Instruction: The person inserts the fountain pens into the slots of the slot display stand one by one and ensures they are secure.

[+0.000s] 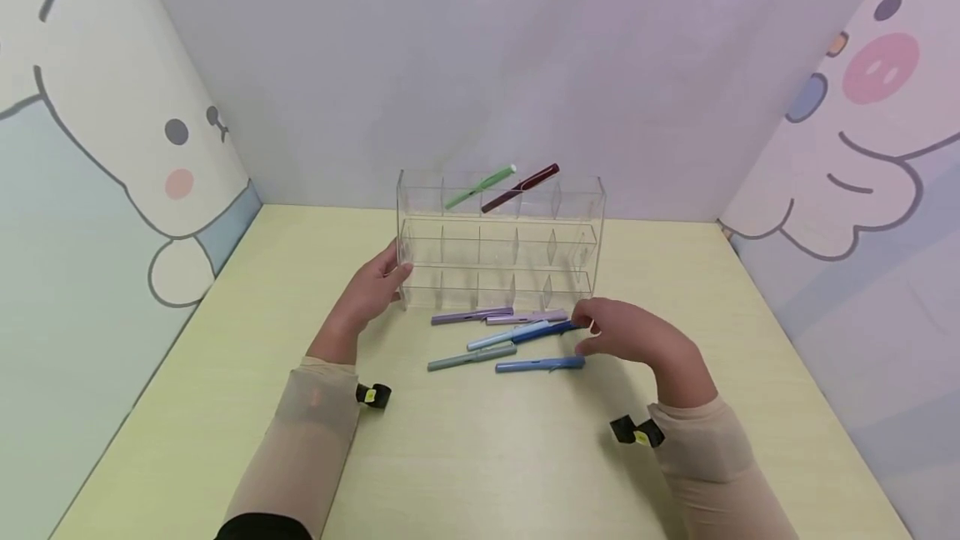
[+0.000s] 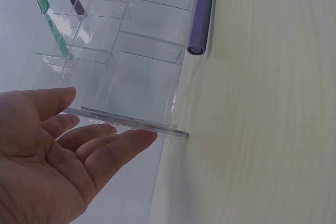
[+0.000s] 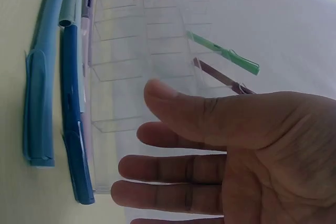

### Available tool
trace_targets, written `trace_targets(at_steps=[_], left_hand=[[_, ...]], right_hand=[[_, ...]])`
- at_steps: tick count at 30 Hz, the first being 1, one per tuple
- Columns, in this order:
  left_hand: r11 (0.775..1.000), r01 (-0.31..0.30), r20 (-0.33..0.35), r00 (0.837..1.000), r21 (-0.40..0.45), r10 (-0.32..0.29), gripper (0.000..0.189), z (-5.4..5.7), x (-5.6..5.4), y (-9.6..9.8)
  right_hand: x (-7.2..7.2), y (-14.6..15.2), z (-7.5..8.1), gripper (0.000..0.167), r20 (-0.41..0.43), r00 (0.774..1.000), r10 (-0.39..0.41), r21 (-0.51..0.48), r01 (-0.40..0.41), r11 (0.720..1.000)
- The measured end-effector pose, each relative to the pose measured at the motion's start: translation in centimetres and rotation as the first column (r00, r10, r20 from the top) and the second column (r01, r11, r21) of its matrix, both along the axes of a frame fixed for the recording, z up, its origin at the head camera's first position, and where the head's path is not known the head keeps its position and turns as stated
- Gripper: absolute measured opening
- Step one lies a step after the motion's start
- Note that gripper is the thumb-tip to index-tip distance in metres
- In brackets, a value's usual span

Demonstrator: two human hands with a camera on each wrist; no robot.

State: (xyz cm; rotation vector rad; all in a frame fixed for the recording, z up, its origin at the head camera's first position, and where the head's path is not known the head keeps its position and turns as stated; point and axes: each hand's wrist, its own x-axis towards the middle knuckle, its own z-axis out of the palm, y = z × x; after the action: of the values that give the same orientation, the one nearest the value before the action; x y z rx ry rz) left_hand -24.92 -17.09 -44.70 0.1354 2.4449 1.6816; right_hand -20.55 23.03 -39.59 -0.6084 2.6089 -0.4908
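A clear acrylic display rack (image 1: 498, 252) with three tiers of compartments stands upright on the table. My left hand (image 1: 375, 286) is at its left side, and in the left wrist view the fingertips (image 2: 140, 137) lie along the outside of the side panel. A green pen (image 1: 480, 187) and a dark maroon pen (image 1: 521, 188) lean in the top tier. My right hand (image 1: 626, 332) is just right of the loose pens with relaxed fingers and nothing between them. Nearest to it are the dark blue pen (image 3: 73, 103) and the mid-blue pen (image 1: 540, 365).
In front of the rack lie a purple pen (image 1: 471, 316), a lilac pen (image 1: 527, 318), a light blue pen (image 1: 507, 336) and a grey-green pen (image 1: 471, 357). The pale wood table (image 1: 480, 457) meets a plain back wall (image 1: 495, 65), with cartoon-printed side panels.
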Motion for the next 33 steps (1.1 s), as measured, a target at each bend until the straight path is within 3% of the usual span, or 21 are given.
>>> trace_targets(at_steps=[7, 13, 23, 33], left_hand=[[1.0, -0.003, 0.001, 1.0, -0.004, 0.003, 0.056, 0.1, 0.1, 0.1], [1.0, -0.012, 0.0, 1.0, -0.013, 0.012, 0.056, 0.2, 0.2, 0.1], [1.0, -0.011, -0.007, 1.0, -0.009, 0.011, 0.057, 0.0, 0.3, 0.1], [1.0, -0.015, -0.004, 1.0, -0.017, 0.015, 0.057, -0.2, 0.1, 0.1]], right_hand=[[0.0, -1.1, -2.1, 0.036, 0.075, 0.997, -0.009, 0.067, 0.004, 0.998], [-0.3, -1.8, -3.7, 0.03, 0.062, 0.998, 0.015, 0.14, -0.023, 0.99], [-0.3, -2.3, -4.4, 0.028, 0.031, 0.999, 0.032, 0.206, -0.037, 0.978], [-0.3, -2.5, -4.7, 0.029, -0.02, 0.994, 0.112, 0.254, -0.103, 0.962]])
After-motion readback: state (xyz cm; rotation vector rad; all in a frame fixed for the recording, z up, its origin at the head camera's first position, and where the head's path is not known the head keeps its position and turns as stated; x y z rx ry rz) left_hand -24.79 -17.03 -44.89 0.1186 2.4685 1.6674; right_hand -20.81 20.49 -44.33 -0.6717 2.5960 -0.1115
